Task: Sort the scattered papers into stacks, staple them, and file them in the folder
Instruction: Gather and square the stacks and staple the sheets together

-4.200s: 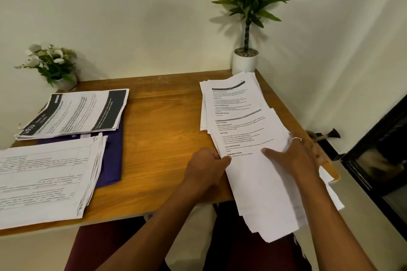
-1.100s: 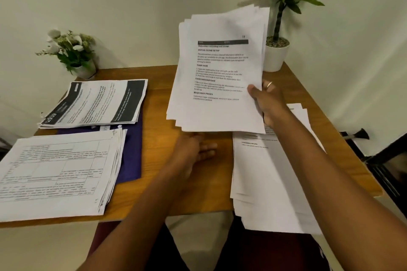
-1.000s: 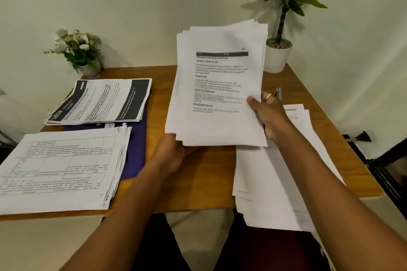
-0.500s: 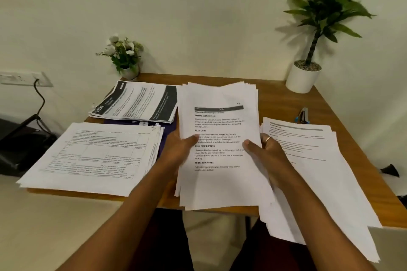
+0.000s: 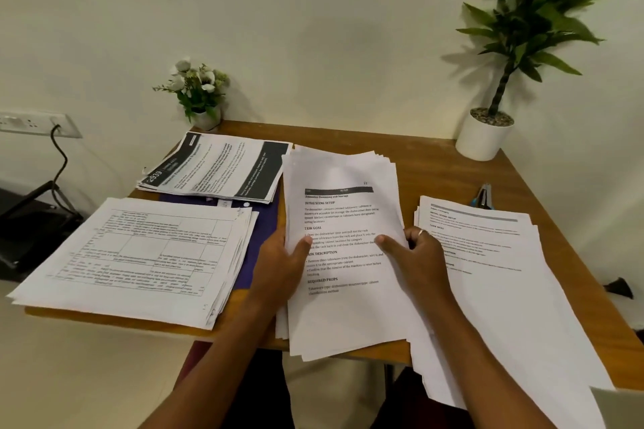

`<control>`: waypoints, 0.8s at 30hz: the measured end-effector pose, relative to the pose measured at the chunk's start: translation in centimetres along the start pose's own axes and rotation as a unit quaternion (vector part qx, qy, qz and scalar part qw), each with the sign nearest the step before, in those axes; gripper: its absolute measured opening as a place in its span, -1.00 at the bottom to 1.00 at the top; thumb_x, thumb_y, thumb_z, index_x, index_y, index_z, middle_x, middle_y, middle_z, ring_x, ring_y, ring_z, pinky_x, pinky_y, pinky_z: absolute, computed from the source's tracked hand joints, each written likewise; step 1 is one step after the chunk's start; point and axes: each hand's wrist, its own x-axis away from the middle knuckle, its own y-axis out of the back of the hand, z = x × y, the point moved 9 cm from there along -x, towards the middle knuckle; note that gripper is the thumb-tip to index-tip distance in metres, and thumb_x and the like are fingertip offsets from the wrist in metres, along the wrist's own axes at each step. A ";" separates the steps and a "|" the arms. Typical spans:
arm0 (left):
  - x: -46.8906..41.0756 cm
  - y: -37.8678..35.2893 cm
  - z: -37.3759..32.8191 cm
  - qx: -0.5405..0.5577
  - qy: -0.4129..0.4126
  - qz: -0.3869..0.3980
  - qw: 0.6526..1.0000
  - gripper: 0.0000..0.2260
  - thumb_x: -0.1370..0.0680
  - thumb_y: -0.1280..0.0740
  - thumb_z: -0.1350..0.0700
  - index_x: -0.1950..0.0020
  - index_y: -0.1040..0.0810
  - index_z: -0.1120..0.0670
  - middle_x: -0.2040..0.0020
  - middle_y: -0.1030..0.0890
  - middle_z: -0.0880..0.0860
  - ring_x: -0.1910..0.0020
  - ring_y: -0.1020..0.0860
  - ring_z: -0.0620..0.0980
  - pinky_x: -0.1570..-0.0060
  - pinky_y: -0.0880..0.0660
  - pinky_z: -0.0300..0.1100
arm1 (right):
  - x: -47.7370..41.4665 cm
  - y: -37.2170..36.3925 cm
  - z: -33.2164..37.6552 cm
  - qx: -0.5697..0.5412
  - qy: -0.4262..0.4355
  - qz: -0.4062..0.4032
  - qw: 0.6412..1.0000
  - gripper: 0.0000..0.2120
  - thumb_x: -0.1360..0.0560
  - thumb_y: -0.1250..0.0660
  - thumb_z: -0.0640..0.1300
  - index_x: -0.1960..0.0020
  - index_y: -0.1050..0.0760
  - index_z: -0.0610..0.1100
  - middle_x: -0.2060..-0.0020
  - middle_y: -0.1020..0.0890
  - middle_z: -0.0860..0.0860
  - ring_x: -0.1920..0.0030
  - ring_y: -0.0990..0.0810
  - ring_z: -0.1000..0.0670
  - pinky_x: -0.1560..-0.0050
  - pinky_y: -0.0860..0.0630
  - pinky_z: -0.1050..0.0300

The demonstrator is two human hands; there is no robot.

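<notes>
Pinches the middle stack point(image 5: 345, 254) by both long sides: left hand point(image 5: 278, 265) on one, right hand point(image 5: 418, 254) on the other, thumbs on top. Lies over the tabletop's point(image 5: 435, 167) near edge, long axis near-to-far, heading toward the far edge. Stapling likely next: stapler point(image 5: 482, 197) by the right edge, nearer the right hand.

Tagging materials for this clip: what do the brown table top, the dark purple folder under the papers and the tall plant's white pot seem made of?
Brown table top: wood or veneer, satin; grain streaks show.
Dark purple folder: probably plastic or coated card; flat, uniform colour, little visible.
Tall plant's white pot: likely ceramic or plastic, matte; smooth, no glare.
</notes>
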 end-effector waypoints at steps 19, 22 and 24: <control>0.0 0.4 -1.0 0.041 -0.069 -0.029 0.996 -0.36 -0.66 -0.33 0.13 -0.64 -0.11 -0.18 -0.45 -0.42 -0.27 -0.32 -0.49 -0.32 -0.17 -0.59 -0.24 | -0.5 3.0 -1.5 -0.193 -0.018 -0.107 0.975 -0.74 -0.66 -0.26 0.04 -0.30 -0.55 0.01 -0.19 -0.65 0.08 -0.16 -0.62 0.12 -0.15 -0.59 0.18; 0.4 0.8 -1.2 0.074 -0.067 -0.047 0.994 -0.43 -0.61 -0.36 -0.01 -0.59 -0.25 -0.17 -0.46 -0.46 -0.13 -0.39 -0.52 -0.04 -0.20 -0.61 0.05 | -0.8 3.7 -3.0 -0.314 -0.064 -0.148 0.936 -0.86 -0.65 -0.30 -0.02 -0.13 -0.57 -0.05 -0.12 -0.68 -0.01 -0.17 -0.66 -0.05 -0.12 -0.61 0.07; 0.8 1.1 -1.6 0.075 -0.070 -0.062 0.993 -0.43 -0.58 -0.35 -0.11 -0.56 -0.29 -0.12 -0.49 -0.40 -0.15 -0.47 -0.42 -0.07 -0.35 -0.49 -0.02 | -0.9 3.5 -2.7 -0.326 -0.060 -0.136 0.934 -0.90 -0.66 -0.29 -0.08 -0.11 -0.56 -0.06 -0.10 -0.68 0.01 -0.19 -0.64 -0.02 -0.06 -0.59 0.18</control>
